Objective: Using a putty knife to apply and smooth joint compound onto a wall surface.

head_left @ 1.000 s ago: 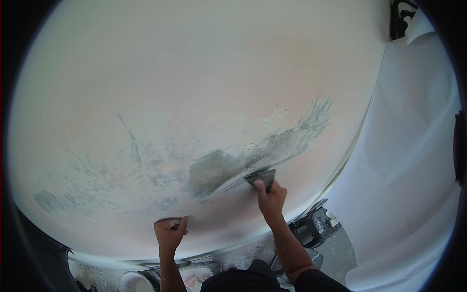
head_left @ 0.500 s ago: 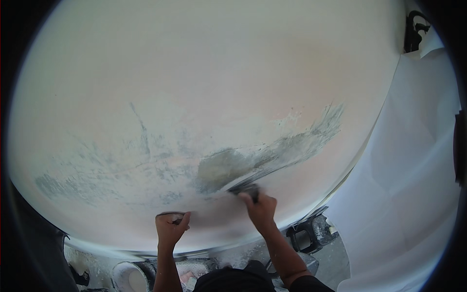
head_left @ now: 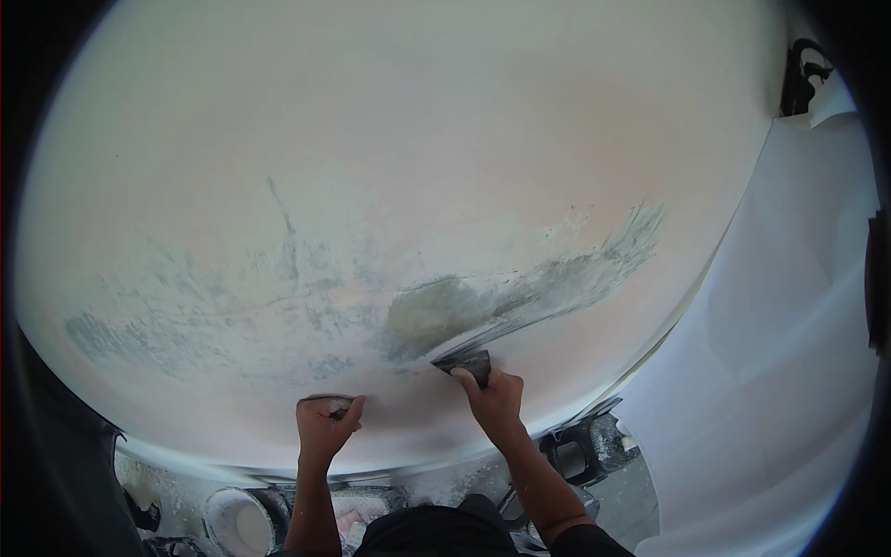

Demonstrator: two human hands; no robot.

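Observation:
A large curved pale panel (head_left: 418, 139) fills most of the view, with grey filler (head_left: 436, 311) smeared across its lower middle and up to the right. My right hand (head_left: 495, 397) grips a dark putty spreader (head_left: 471, 364), its edge against the panel just below the thick filler patch. Farther left, my left hand (head_left: 325, 427) is closed round a thin, dark-edged plate (head_left: 325, 399) close to the panel's lower part. Its fingers hide most of that plate, so its exact kind does not show. Dark streaks run up and right from the spreader.
White sheeting (head_left: 742, 371) hangs along the right side. Below the panel's lower edge stand a pale round bucket (head_left: 215, 520) and a dark, filler-spattered stool-like thing (head_left: 603, 446). A black fixture (head_left: 803, 79) sits at the upper right.
The spreader was blurred before and is now sharp, at nearly the same spot. The view has shifted slightly. My left hand keeps its place and grip.

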